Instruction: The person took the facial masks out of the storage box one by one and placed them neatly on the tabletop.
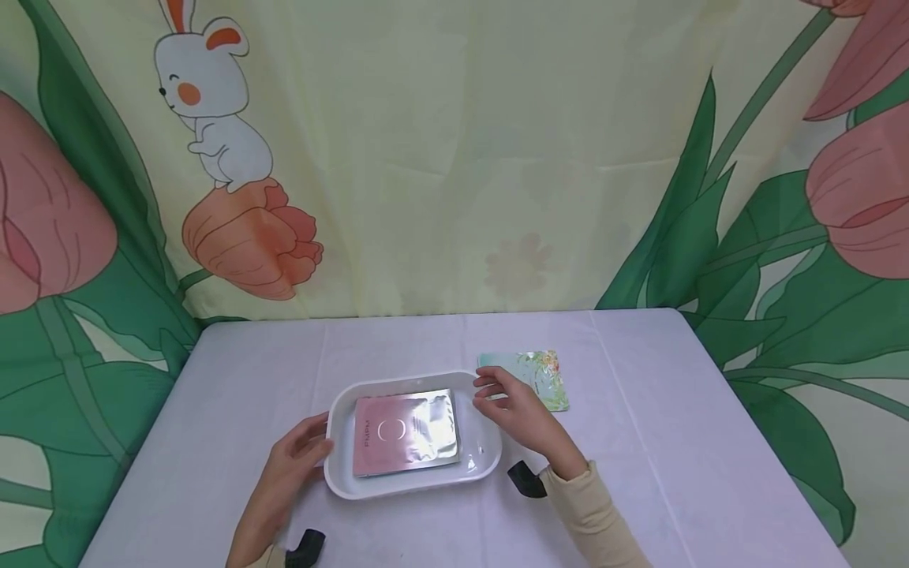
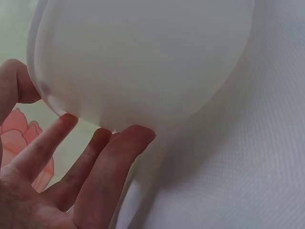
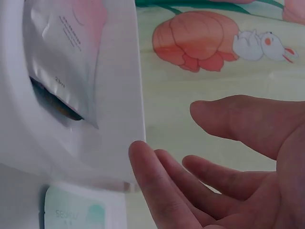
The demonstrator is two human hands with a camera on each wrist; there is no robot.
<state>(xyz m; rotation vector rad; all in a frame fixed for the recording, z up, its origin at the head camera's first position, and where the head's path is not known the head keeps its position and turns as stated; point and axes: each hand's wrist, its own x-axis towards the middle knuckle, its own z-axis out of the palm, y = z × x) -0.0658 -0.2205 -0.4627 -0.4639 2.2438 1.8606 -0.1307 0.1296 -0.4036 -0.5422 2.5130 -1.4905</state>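
A white oval-cornered tray [image 1: 412, 491] stands between the two hands. My left hand [image 1: 289, 465] holds its left end, thumb and fingertips at the rim; the left wrist view shows those fingers [image 2: 119, 171] against the tray's side from below. In the tray lies a pink and silver foil sachet [image 1: 406, 432], marked 23ml in the right wrist view, with the dark edge of another packet [image 3: 56, 101] under it. Close to the tray's right end is my right hand [image 1: 521, 414], fingers loosely extended and thumb apart, holding nothing. Whether a fingertip touches the rim I cannot tell.
Behind the right hand a green flowered packet [image 1: 545, 380] lies on the white tablecloth [image 1: 639, 473]. The table's far edge meets a curtain [image 1: 440, 158] printed with a rabbit and tulips. A black wrist camera mount [image 1: 527, 480] sits beside the right sleeve.
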